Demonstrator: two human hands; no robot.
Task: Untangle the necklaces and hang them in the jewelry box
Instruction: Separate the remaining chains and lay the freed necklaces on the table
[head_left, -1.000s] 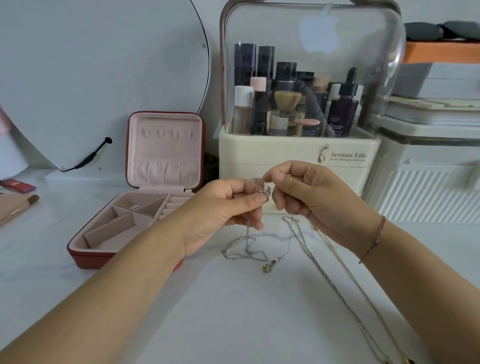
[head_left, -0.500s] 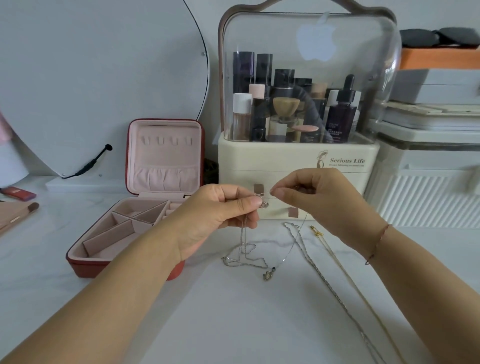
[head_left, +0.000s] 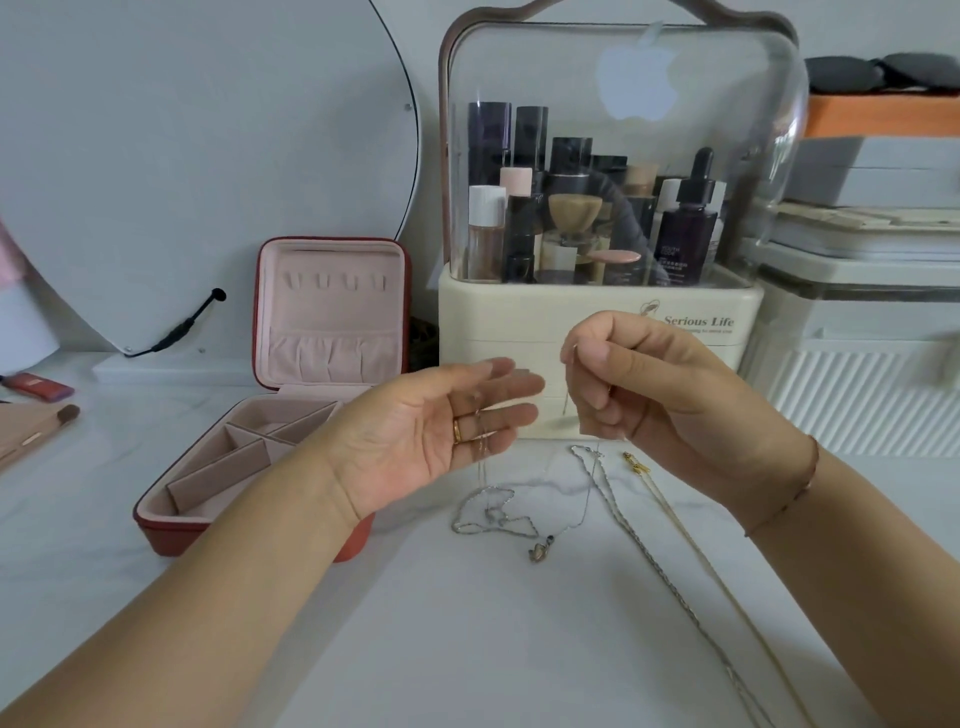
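Head view: the open red box (head_left: 166, 540) sits on the white table (head_left: 467, 649), its lid upright with a row of hooks (head_left: 337, 283) near the top, and I can see nothing hung on them. Just right of the box and raised off the table, the left hand (head_left: 431, 436) lies palm up, fingers straight and a little apart, blurred. A thin chain (head_left: 482, 462) seems to drape over those fingers and drops to a loose silver heap on the table by the box's front right corner, where a small pendant (head_left: 540, 551) lies. Farther right of the box, the right hand (head_left: 649, 395) has its fingers curled, with thumb and forefinger pinching another fine strand that hangs below the pinch. Whether it is the same chain's other end I cannot tell. Beyond the heap, a silver rope chain (head_left: 639, 545) and a gold chain (head_left: 636, 463) run side by side away from the box, close together; at their far ends I cannot tell whether they touch. The step in hand looks like untangling, with the thin chain being drawn out of its heap and no necklace hung yet. The next move probably calls for a slow, light lift so the loops slide free rather than cinch. The pinched end would then be carried left to a hook in the box lid.
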